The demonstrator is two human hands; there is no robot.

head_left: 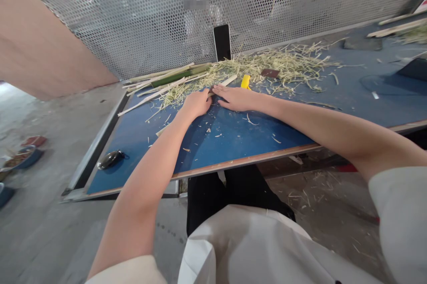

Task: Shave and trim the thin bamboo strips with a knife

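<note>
The screen (190,30) is of metal, thin and full of small holes. The counter (233,133) has a blue surface, smooth and slightly shiny. The yellow piece (245,82) looks like smooth plastic. The phone (222,42) has a dark, smooth front. The shavings (293,70) look dry and rough. The floor (50,124) looks like grey concrete, mostly matt.

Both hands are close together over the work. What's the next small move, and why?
I'd probably ease the yellow object away with the right hand: it lies right by that wrist, close to the pale strip. The left hand could stay put, its fingertips at the small dark piece.
</note>
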